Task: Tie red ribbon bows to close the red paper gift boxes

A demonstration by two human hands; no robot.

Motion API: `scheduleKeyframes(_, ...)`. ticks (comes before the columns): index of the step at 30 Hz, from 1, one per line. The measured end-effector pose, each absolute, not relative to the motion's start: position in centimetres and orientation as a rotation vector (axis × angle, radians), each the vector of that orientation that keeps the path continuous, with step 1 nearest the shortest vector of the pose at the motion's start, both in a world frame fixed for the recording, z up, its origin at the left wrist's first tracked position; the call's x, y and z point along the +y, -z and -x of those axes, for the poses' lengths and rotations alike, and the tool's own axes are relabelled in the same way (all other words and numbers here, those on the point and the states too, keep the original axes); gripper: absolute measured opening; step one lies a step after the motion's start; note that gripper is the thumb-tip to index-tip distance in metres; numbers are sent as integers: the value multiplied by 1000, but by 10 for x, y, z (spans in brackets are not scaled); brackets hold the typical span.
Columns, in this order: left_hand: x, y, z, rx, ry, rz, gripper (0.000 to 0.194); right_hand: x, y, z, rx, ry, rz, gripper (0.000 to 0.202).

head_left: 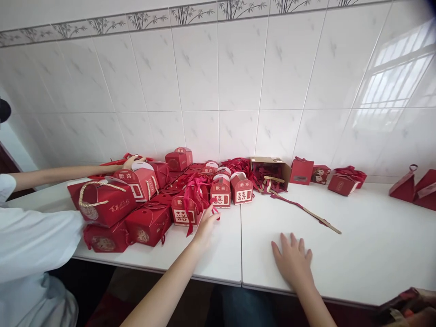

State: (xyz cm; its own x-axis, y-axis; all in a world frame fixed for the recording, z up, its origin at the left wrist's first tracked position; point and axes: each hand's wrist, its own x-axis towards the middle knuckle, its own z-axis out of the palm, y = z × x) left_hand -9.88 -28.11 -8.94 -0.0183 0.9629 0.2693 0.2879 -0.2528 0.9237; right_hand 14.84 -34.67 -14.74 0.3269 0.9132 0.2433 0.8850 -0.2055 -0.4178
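My left hand (206, 227) is at the front of the gift boxes, its fingers closed on a thin red ribbon (215, 210). Just left of it stands a red gift box (180, 211) with a white double-happiness panel, and red ribbons (195, 188) hang over its front. Two similar small boxes, one a double-happiness box (221, 193) and the other a handled box (242, 188), stand right behind my fingers. Flat on the white table (368, 245) lies my right hand (293, 261), fingers spread, holding nothing.
Larger red boxes (105, 204) are stacked at left, where a co-worker's hand (132, 161) reaches in from behind. An open cardboard box (288, 172) holds dark red ribbons. A long ribbon strip (313, 213) trails from it. More red boxes (342, 184) line the wall.
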Motion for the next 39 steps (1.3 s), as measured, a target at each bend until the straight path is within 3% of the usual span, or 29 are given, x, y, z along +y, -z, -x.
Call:
scheduleKeyframes(4,-330,81,86,1126,-1294,-1284,55,-369,133,-126,-1373,-576,1419,45)
scheduleKeyframes(7,-373,81,77,955,-1270,-1153,57,-385,117,-91,-1309,-891,1157,42)
scheduleKeyframes(11,-408,98,74,1110,-1214,-1563,58,-386,98,-58,-1194,-804,1115,32)
scheduleKeyframes(16,-416,118,80,1219,-1123,-2009,59,-378,94,-53,-1163,-988,984,23)
scheduleKeyframes(22,-413,119,79,1323,-1005,-2349,64,-387,98,-52,-1170,-1020,908,21)
scheduleKeyframes(26,-410,112,74,1318,-819,-2541,68,-392,96,-49,-886,-1084,954,21)
scheduleKeyframes(32,-407,101,83,1372,-760,-2322,70,-372,75,-83,-428,-1151,663,12)
scheduleKeyframes(36,-382,81,101,1459,-867,-1920,49,-369,40,-135,-309,-890,500,8)
scheduleKeyframes(39,-334,57,94,1450,-937,-1920,53,-386,30,-174,-342,-689,456,6)
